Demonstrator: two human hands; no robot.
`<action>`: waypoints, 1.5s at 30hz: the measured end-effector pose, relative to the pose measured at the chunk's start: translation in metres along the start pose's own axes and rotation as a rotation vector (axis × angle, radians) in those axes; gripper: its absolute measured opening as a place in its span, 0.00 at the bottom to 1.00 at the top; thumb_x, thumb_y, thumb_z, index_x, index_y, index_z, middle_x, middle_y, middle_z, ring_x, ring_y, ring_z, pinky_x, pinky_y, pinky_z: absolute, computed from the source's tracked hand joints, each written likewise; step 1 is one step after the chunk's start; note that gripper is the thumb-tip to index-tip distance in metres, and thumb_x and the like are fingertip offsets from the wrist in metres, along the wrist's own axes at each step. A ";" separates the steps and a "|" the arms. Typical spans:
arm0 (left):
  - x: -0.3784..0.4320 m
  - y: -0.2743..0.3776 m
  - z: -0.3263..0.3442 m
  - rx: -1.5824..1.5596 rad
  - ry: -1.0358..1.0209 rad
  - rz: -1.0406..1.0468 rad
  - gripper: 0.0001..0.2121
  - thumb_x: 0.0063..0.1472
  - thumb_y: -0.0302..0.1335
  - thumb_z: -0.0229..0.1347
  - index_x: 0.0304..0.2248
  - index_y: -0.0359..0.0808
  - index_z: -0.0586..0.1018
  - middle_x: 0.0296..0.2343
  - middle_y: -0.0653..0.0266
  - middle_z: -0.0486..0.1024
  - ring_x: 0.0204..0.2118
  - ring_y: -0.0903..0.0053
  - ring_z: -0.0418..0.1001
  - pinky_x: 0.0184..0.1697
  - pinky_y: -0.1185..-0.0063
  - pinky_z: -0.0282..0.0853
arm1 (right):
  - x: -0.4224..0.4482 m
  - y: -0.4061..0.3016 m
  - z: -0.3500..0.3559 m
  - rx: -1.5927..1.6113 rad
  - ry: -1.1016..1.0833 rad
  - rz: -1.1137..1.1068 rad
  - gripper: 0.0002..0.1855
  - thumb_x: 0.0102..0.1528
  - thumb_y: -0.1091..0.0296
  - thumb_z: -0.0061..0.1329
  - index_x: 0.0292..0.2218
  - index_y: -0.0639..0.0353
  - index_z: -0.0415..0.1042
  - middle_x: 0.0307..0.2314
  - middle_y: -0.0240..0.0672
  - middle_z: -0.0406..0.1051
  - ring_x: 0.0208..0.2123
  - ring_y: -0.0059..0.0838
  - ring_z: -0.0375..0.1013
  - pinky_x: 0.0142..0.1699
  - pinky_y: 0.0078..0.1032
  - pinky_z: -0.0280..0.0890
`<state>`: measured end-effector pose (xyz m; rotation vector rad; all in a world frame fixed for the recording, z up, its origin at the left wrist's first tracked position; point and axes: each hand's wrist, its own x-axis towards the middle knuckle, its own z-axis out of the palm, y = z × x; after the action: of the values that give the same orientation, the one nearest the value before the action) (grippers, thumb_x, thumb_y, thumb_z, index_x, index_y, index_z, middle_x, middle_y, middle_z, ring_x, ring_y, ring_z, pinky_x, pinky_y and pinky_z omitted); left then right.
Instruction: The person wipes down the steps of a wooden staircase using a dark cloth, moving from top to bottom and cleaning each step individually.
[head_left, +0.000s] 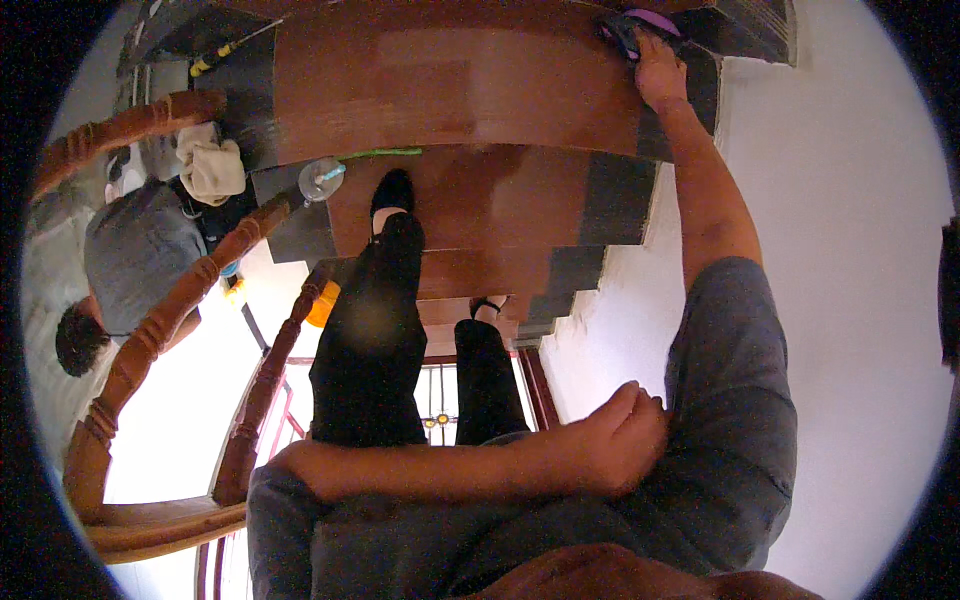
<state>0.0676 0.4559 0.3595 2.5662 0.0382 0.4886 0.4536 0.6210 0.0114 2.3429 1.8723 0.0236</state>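
My right hand (660, 71) reaches forward to the upper right and presses a purple and dark cloth or pad (637, 34) against the right end of a brown stair step (465, 90). The far side of that item is partly hidden by my fingers. My left arm lies across my body, and my left hand (626, 439) is closed near my right side, with nothing visible in it. Below the step, my black shoes stand on lower treads, one foot further down than the other.
Wooden balusters (161, 315) line the left side, and a white wall (817, 225) the right. A yellow-handled screwdriver-like tool (214, 60), a clear plastic container (321, 180), a green strip (382, 152) and a beige cloth (211, 166) lie leftward. Another person (142, 259) bends beyond the balusters.
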 end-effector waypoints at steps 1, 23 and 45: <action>-0.001 0.002 -0.001 -0.001 -0.003 -0.012 0.17 0.51 0.30 0.52 0.39 0.27 0.78 0.37 0.50 0.77 0.39 0.61 0.75 0.45 0.65 0.74 | 0.000 -0.001 -0.002 0.033 0.038 -0.050 0.32 0.58 0.68 0.39 0.63 0.40 0.54 0.59 0.34 0.58 0.60 0.39 0.58 0.58 0.51 0.55; 0.011 0.034 0.036 0.129 -0.168 -0.092 0.17 0.57 0.26 0.50 0.44 0.24 0.77 0.35 0.49 0.77 0.35 0.64 0.76 0.44 0.66 0.75 | 0.030 0.079 0.118 -0.240 -0.210 -0.213 0.26 0.62 0.56 0.35 0.54 0.63 0.68 0.57 0.51 0.60 0.61 0.46 0.56 0.67 0.46 0.45; 0.038 0.083 0.032 0.017 0.177 -0.070 0.20 0.52 0.34 0.49 0.31 0.22 0.79 0.30 0.43 0.76 0.36 0.53 0.74 0.46 0.54 0.67 | -0.169 0.062 0.024 0.002 0.140 0.011 0.32 0.51 0.71 0.46 0.58 0.62 0.62 0.56 0.54 0.60 0.54 0.55 0.64 0.58 0.42 0.61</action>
<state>0.1084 0.3732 0.3880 2.5212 0.1952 0.6894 0.4777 0.4408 0.0076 2.4108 1.9211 0.1915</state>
